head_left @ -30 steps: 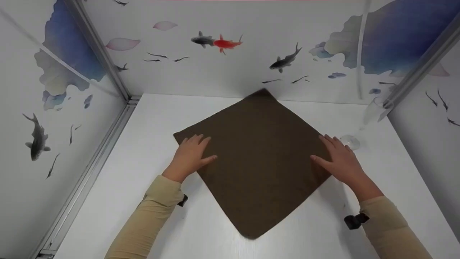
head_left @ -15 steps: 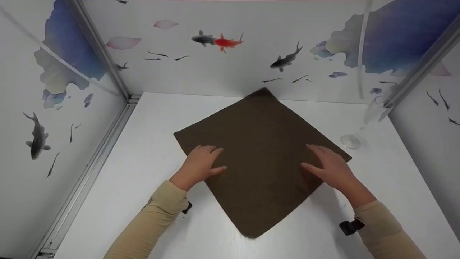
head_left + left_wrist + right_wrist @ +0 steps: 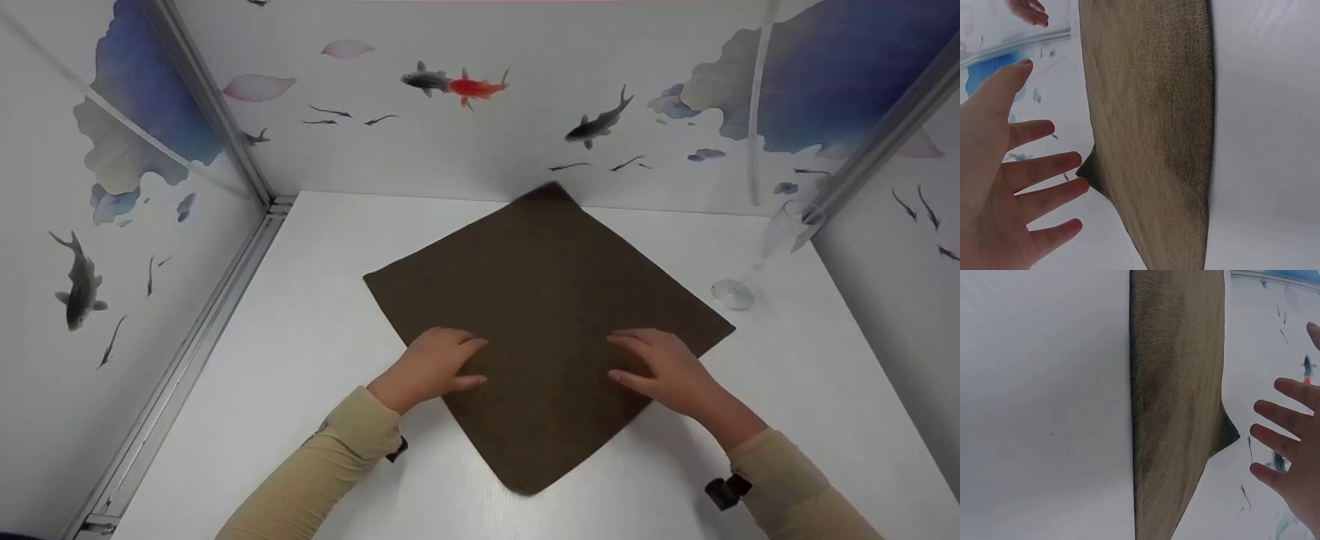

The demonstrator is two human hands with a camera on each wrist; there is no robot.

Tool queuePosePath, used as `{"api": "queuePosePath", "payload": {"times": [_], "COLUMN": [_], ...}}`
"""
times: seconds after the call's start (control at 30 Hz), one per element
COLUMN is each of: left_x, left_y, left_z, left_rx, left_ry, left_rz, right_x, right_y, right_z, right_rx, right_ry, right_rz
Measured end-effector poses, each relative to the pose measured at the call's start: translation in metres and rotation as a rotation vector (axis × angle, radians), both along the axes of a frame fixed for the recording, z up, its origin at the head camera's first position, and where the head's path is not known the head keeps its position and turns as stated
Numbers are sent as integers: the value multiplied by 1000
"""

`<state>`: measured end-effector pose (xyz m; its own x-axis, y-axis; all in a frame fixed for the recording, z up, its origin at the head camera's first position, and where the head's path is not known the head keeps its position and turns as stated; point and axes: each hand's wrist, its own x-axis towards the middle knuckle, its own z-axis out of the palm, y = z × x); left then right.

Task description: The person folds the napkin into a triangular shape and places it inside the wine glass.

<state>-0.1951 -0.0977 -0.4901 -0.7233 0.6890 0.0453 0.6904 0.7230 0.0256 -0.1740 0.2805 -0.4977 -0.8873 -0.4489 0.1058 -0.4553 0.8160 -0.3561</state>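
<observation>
Left hand (image 3: 431, 365) and right hand (image 3: 664, 371), fingers spread, have drawn closer together over the cloth (image 3: 525, 277), an upright glass (image 3: 781, 234) beside it

Glass (image 3: 780, 238): clear and stemmed, standing on its round foot over toward the far right corner.
Tabletop (image 3: 285, 337): white, running back to the far wall (image 3: 480, 150).
Fish over there: a red one (image 3: 480, 88) touching a grey one (image 3: 427, 78), pale pink petals (image 3: 260, 88) off left.
Left wall (image 3: 37, 165): a dark fish (image 3: 79, 285), head down, below a blue wash (image 3: 150, 82).
Corners: grey metal posts (image 3: 206, 97).
</observation>
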Motion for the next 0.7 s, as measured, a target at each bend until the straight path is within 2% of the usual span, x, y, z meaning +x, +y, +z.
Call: {"api": "queuePosePath", "payload": {"times": [0.17, 0.47, 0.7], "left_x": [6, 16, 23], "left_y": [5, 13, 16], "left_z": [-3, -11, -18], "left_rx": [-23, -55, -65], "left_ry": [-23, 11, -34], "left_rz": [-64, -226, -292], "right_x": [6, 15, 21], "right_y": [-7, -24, -34], "right_z": [-4, -12, -21], "right_rx": [-9, 39, 55], "right_ry": [-12, -86, -66], "right_rz": [86, 199, 307]}}
